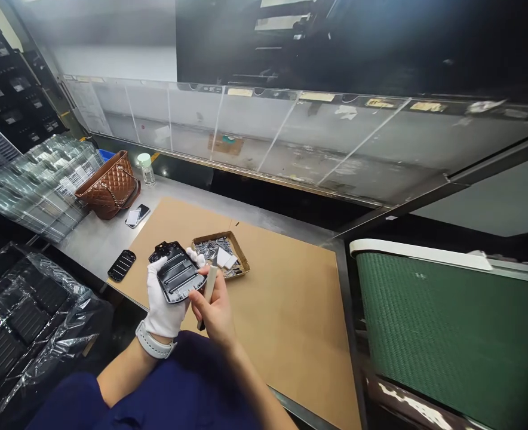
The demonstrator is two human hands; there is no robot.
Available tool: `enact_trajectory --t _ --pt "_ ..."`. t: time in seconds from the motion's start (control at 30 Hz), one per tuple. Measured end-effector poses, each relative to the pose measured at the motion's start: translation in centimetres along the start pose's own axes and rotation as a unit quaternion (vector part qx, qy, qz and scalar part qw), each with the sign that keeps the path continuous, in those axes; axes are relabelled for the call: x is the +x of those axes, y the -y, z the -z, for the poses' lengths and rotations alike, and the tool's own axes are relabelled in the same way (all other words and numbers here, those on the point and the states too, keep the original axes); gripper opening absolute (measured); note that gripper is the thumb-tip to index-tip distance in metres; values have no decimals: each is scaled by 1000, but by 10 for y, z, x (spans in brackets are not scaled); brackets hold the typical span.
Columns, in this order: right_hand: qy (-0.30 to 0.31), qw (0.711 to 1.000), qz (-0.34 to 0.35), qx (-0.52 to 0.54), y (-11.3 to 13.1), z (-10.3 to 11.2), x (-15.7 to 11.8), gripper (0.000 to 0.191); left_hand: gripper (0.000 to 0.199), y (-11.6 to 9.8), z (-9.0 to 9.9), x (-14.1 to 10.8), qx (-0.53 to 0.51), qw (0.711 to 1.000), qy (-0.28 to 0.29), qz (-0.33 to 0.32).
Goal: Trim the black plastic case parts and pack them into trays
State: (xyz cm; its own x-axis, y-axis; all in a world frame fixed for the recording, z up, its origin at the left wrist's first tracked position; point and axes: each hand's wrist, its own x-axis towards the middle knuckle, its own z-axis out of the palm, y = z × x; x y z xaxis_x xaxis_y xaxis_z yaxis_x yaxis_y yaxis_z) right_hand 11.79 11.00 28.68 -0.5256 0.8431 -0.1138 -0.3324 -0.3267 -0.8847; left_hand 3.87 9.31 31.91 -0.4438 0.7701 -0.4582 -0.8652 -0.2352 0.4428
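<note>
Black plastic housing - from my remote view, it sat over the brown cardboard sheet on the steel bench, gripped in the white-gloved left hand. The bare right hand closed around a white stick tool - just beside the housing, near a shallow tray.

Your head camera looks forward and down at your left hand, right hand and worktop, edges seemingly warped.

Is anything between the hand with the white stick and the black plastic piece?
No, nothing visible is in the way. The white stick in the bare right hand is close beside the black plastic piece in the white-gloved left hand.
</note>
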Motion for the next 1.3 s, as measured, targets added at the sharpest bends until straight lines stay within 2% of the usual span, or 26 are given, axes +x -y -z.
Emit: enact_trajectory --t 0.13,0.3,0.4,0.57,0.73,0.8,0.87,0.93,1.07,1.2,1.3 --pt "26 1000 3 -3 -1 3 -1 52 28 -2 1 0 -15 999 36 28" --pt "-33 999 26 -17 -2 0 -3 49 32 -2 0 2 -18 999 20 47" --pt "-48 998 22 -31 -3 1 -5 50 33 -1 1 2 -33 998 32 41" --pt "13 1000 11 -24 -5 5 -6 52 33 -2 4 0 -50 995 59 61" --pt "44 999 3 -32 -5 16 -7 50 33 -6 5 1 -60 993 59 81" --pt "30 999 12 -39 -1 23 -8 49 34 -8 4 1 -51 993 55 90" --pt "-11 996 45 -77 9 29 -10 48 36 -10 3 0 -27 992 47 110" --pt "-37 985 88 -146 22 31 -12 44 35 -9 3 -4 0 991 51 120" --pt "5 945 149 -293 43 22 -13 39 29 1 11 -13 26 995 70 72" --pt "-10 901 214 -377 47 7 -9 32 20 9 23 -17 54 998 30 33" --pt "-1 877 263 -402 47 1 -7 40 15 9 23 -21 65 997 37 36"
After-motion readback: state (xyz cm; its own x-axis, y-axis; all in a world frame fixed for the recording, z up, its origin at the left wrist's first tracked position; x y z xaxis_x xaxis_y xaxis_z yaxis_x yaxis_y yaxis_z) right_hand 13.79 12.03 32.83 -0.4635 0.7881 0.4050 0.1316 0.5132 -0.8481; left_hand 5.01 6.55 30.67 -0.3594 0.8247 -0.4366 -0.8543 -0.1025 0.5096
